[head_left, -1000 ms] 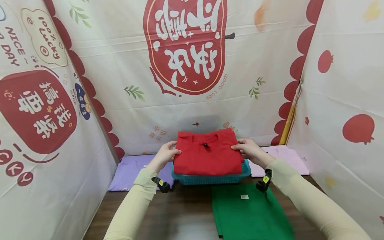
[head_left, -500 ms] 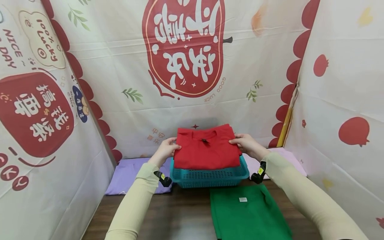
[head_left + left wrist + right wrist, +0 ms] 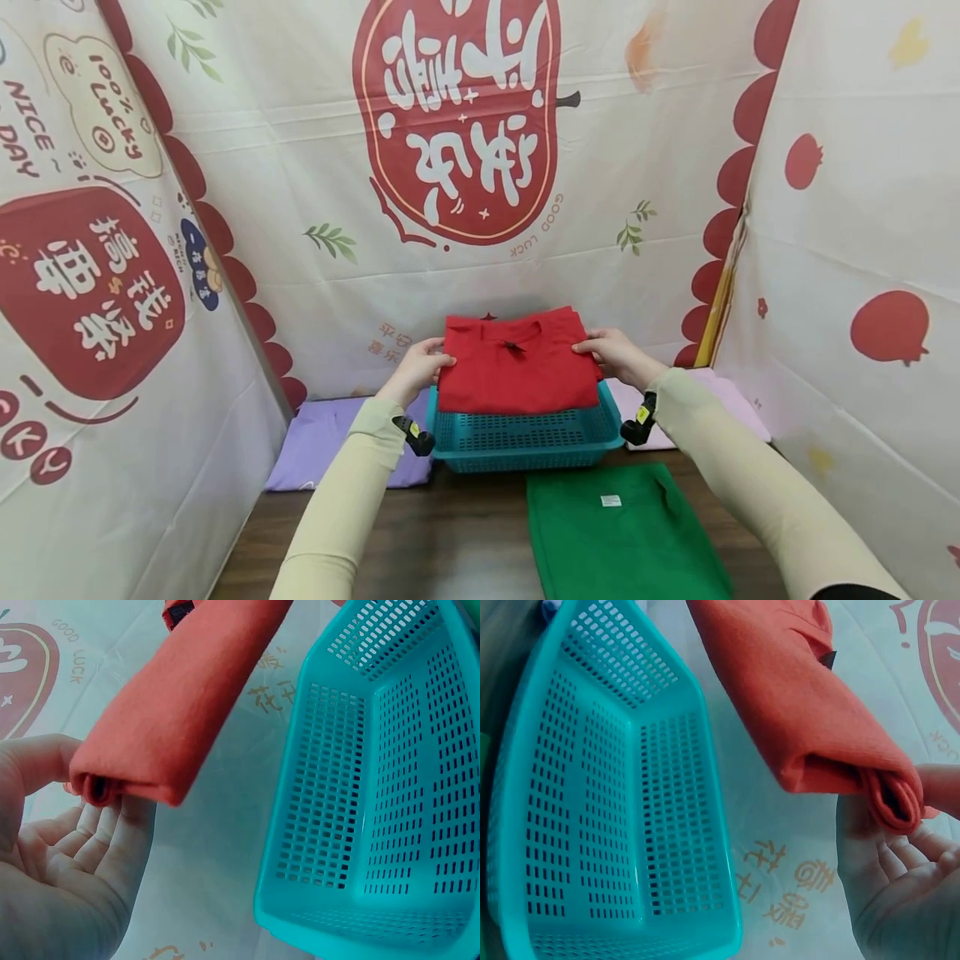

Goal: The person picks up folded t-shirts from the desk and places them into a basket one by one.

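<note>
Red cloth takes centre stage, a folded red shirt held up between two hands, its near face tipped toward the head camera. Left hand has one end pinched, thumb in front, and the wrist view shows the other fingers bent beneath the fold, their tips out of sight. Right hand mirrors it at the opposite end, thumb on top, fingertips lost behind the cloth; each wrist view crops its own hand at the outer edge. Both arms reach forward and inward, the pale sleeves running out of frame at the bottom. Below the shirt sits a teal basket, a visible gap between them in the wrist views, though from the head the shirt blocks much of its far rim. At the neckline there's a dark tag, too blurred to read. Nearer the person, a green garment lies on the brown table, cut off by the bottom edge, its white label too small to make out. Purple cloth slips partly behind the left forearm, and pink cloth is partly covered by the right arm.
</note>
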### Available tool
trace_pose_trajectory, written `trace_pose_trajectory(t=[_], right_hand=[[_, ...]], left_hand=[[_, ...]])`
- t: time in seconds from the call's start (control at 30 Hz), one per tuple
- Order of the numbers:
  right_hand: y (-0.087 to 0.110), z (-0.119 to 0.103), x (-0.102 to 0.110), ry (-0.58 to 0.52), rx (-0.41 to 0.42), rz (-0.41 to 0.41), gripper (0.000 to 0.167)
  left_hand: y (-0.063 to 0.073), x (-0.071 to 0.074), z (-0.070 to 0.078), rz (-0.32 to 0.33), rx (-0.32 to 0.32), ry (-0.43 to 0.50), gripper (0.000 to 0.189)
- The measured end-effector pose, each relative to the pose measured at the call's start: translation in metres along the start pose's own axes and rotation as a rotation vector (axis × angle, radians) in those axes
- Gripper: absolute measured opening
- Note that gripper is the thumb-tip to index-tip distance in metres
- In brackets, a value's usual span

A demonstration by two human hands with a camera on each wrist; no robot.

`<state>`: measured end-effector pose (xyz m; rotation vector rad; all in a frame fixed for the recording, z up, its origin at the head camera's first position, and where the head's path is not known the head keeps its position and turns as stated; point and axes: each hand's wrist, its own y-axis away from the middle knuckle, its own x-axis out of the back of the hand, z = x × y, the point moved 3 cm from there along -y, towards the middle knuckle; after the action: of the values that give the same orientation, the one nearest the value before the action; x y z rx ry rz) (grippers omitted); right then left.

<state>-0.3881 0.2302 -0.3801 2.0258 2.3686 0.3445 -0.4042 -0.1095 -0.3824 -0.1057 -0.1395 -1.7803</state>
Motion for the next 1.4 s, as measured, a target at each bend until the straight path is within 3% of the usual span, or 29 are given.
trace_pose_trajectory(t=[0.27,0.47,0.7,1.07,1.4], right_hand=[[-0.012,-0.001,0.004,-0.01,-0.015,0.007,0.059],[-0.016,0.006,0.003,-0.052,-0.019,-0.014,0.058],[-0.022,0.022,0.005,-0.1,-0.047,-0.005,0.059],[-0.033,0.043,0.0,-0.08,-0.064,-0.024,0.054],[-0.041,0.064,-0.001,0.03,-0.1,-0.012,0.051]], left_hand=[[-0.013,0.003,0.001,0.004,0.021,0.027,0.053],[-0.02,0.004,-0.008,-0.002,0.075,0.047,0.054],[-0.025,0.0,-0.021,-0.009,0.078,0.047,0.05],[-0.028,-0.002,-0.047,0.005,0.132,0.037,0.053],[-0.03,-0.008,-0.067,-0.019,0.162,-0.012,0.056]])
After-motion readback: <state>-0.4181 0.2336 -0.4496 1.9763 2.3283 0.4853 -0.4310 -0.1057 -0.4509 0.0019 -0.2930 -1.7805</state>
